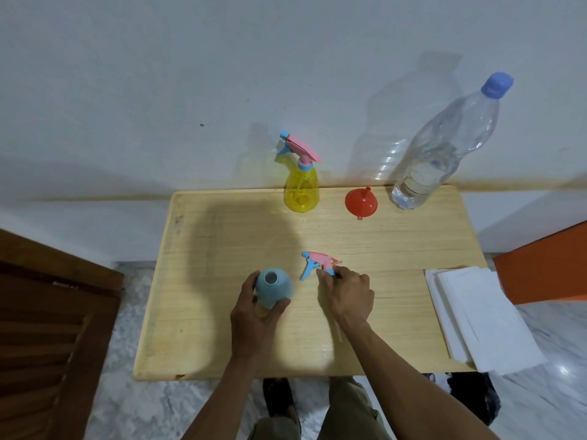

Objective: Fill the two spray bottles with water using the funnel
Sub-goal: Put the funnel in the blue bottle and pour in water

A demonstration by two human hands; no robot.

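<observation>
The left hand (254, 308) gripped the round pale-blue plastic spray bottle (273, 288), neck open. Just right of it, the right hand (347, 292) pinched the pink-and-blue trigger sprayer head (320, 264), seemingly setting it flat on the table (222, 236); best kept clear of that bottle.

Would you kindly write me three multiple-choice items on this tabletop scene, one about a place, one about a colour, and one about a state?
1. Where does the red plastic funnel stand?
A. Between the yellow spray bottle and the clear water bottle
B. On the white paper stack
C. In the blue bottle

2. What colour is the water bottle's cap?
A. Red
B. Blue
C. Yellow

3. What state is the round pale-blue spray bottle in?
A. Capped
B. Lying down
C. Open, with its head off

Answers: 1 A, it stands mouth-down at the table's far edge between them. 2 B, the cap shows blue. 3 C, the left hand holds it with its neck bare, while the right hand has the pink-and-blue spray head in its grip.
</observation>
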